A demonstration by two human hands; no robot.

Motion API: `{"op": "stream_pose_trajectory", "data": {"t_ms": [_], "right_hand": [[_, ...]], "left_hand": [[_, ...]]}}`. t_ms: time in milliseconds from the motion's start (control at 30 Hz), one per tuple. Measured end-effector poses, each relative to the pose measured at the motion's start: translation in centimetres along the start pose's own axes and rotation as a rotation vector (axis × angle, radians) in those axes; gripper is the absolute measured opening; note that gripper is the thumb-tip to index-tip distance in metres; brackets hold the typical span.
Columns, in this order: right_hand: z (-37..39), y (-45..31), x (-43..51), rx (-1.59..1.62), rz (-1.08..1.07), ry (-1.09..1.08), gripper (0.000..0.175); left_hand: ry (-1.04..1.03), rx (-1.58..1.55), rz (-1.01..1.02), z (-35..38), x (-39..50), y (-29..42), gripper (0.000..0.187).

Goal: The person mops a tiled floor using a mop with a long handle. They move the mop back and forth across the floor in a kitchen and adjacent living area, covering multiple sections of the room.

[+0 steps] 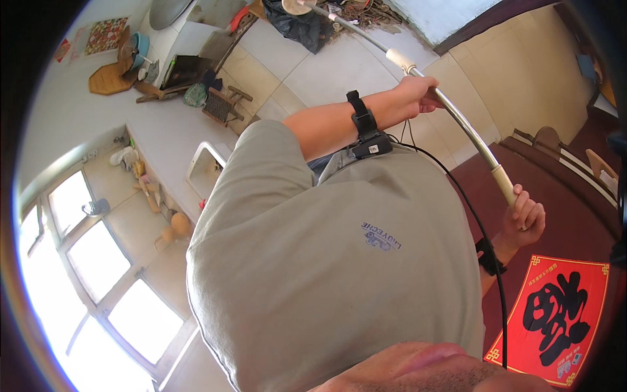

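Observation:
A metal pole [468, 125] with cream plastic grips slants from the top middle to the right. My left hand [416, 95] is closed around it just below the upper cream grip. My right hand [524, 215] grips the cream handle at its lower right end. The pole's far end has a round, pale disc-shaped head [296, 5], partly cut off by the frame edge and close to a black plastic bag [296, 24]. Black straps circle both wrists, and a black cable [482, 230] runs down in front of the right forearm.
Twigs [372, 14] lie beside the bag on the tiled floor [323, 73]. A low woven stool [223, 105] and wooden boards [110, 78] stand at upper left. A red poster [558, 313] with a black character lies on a maroon surface [553, 171] at right. Windows [100, 259] are at left.

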State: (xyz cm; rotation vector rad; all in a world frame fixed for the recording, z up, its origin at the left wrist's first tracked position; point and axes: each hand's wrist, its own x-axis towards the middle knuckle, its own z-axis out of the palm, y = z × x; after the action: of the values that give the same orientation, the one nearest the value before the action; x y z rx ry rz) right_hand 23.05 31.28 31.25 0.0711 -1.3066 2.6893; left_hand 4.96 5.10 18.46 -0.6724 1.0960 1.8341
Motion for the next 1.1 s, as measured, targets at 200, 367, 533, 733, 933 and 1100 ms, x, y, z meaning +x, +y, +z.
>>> {"op": "stream_pose_trajectory", "data": {"t_ms": [200, 367, 533, 733, 933, 1100], "right_hand": [[-2.2, -2.9, 2.9, 0.034, 0.099, -0.208, 0.033], [-1.1, -0.9, 7.9, 0.038, 0.247, -0.426, 0.029], [2.2, 5.8, 12.1, -0.002, 0.47, -0.586, 0.03], [3.2, 12.4, 17.1, -0.126, 0.691, -0.692, 0.03], [0.9, 11.7, 22.5, -0.291, 0.64, -0.71, 0.028], [-0.3, 7.7, 26.9, -0.401, 0.514, -0.66, 0.029]], "left_hand": [[0.051, -0.171, -0.065, -0.2, -1.8, -5.5, 0.02], [0.218, -0.377, -0.142, -2.6, -2.0, -9.4, 0.022], [0.373, -0.599, -0.227, -7.5, -1.5, -12.5, 0.022], [0.417, -0.736, -0.227, -11.5, 3.8, -13.4, 0.017], [0.368, -0.61, -0.217, -10.3, 13.7, -7.5, 0.018], [0.408, -0.509, -0.094, -5.5, 19.7, 1.5, 0.013]]}}
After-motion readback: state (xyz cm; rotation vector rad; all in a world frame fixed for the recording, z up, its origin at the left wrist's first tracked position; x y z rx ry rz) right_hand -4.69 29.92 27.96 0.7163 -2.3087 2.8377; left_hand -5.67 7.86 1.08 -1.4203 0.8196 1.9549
